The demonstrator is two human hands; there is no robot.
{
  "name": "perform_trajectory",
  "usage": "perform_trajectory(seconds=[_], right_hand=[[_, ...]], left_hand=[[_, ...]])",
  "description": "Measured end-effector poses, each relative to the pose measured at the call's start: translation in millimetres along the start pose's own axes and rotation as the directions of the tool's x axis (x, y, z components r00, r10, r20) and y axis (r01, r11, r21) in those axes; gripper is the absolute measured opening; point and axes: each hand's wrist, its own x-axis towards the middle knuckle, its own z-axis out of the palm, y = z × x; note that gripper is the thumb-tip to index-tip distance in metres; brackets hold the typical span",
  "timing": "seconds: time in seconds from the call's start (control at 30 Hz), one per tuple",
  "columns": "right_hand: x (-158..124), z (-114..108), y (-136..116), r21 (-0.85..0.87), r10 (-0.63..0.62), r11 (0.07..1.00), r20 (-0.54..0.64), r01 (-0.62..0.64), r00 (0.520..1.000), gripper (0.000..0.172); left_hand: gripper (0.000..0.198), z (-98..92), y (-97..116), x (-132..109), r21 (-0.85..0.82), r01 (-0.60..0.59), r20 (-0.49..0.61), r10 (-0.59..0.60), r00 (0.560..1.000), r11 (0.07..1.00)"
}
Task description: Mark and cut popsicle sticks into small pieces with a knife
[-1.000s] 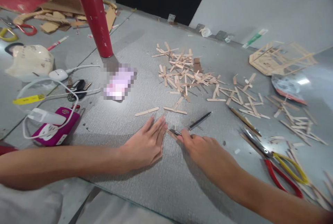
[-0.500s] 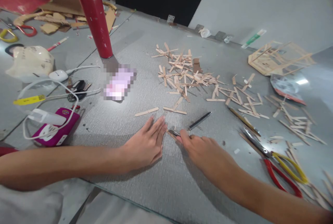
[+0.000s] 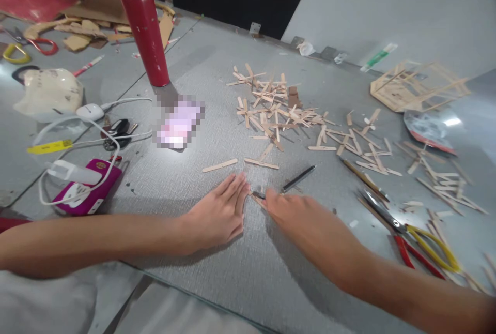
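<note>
My left hand lies on the table with its fingers pressed together, holding down a wooden craft stick whose end shows past the fingertips. My right hand is closed around a craft knife; its dark blade rests at the stick, and the handle is mostly hidden in my fist. Just beyond my hands are two notched craft sticks, a left one and a right one. A black pen-like tool lies beside my right knuckles.
Loose craft sticks are heaped at the back. Scissors and a brown-handled tool lie right, below a stick frame. At left are a red flask, a blurred phone, keys and a purple power strip with cable.
My right hand has shifted slightly left and up with the knife, its blade now closer to my left fingertips. My left hand stays on the stick. The view has moved slightly.
</note>
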Motion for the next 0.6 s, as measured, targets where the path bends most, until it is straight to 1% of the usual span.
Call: perform_trajectory(seconds=[0.13,0.2,0.3,0.43,0.6], right_hand=[[5,-17,-5,-0.045,-0.027,0.999,0.071,0.030,0.997,0.034],[6,-21,-9,-0.055,-0.019,0.998,0.081,0.023,0.997,0.035],[6,-21,-11,-0.074,-0.025,0.997,0.057,0.029,0.998,0.034],[5,-19,-8,-0.091,-0.053,0.994,0.060,0.058,0.997,0.035],[3,-21,-7,-0.057,-0.026,0.998,0.064,0.029,0.998,0.037]], left_hand=[[0.060,0.3,0,0,0.026,-0.025,0.001,0.025,1.000,0.999],[0.060,-0.3,-1,0,0.034,-0.022,0.007,0.022,1.000,0.999],[0.059,-1.9,-2,2,0.033,-0.015,0.005,0.015,1.000,0.999],[0.060,-5.4,-1,4,0.052,-0.034,0.025,0.033,0.999,0.998],[0.062,-7.9,1,5,0.076,-0.025,0.070,0.020,0.997,0.997]])
